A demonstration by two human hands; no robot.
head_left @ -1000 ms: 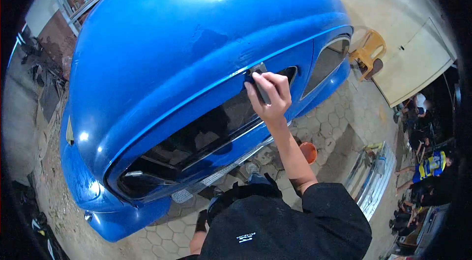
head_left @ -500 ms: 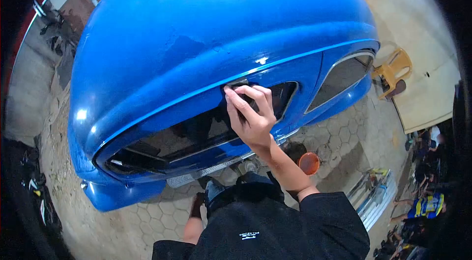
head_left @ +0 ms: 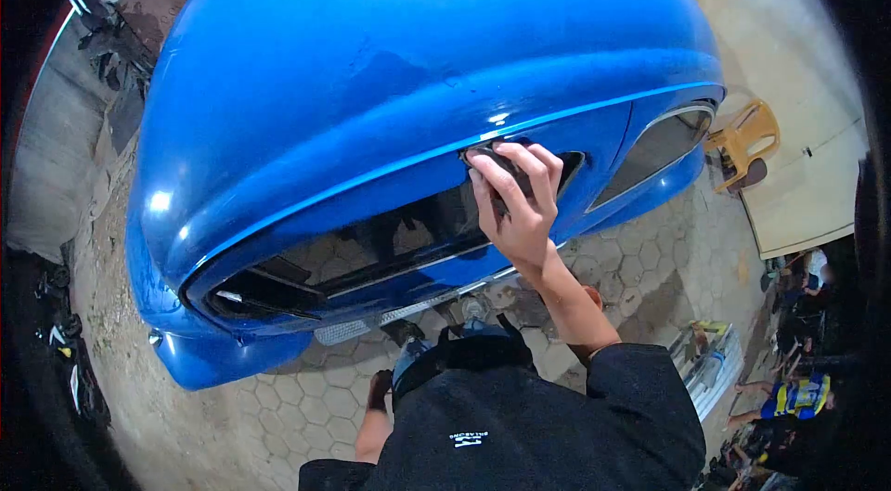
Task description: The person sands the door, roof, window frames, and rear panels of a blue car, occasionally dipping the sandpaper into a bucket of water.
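A blue car [head_left: 306, 92] with a rounded roof fills the upper middle of the head view. Just under the roof's bright edge, above the dark side window [head_left: 399, 236], my right hand [head_left: 520, 199] presses a small dark pad [head_left: 481, 153] against the door frame with bent fingers. Low beside my body hangs my left hand [head_left: 380, 389], dark and small in the view; what it holds, if anything, I cannot make out.
A yellow plastic chair [head_left: 750, 140] stands right of the car. An orange bucket [head_left: 592, 296] is partly behind my right forearm. A rack of glass or metal panels [head_left: 710, 366] lies at lower right. Several people are at the far right, one in a blue and yellow vest [head_left: 803, 396].
My right hand has slid to the right along the door frame with the pad. The orange bucket is now mostly hidden by my forearm.
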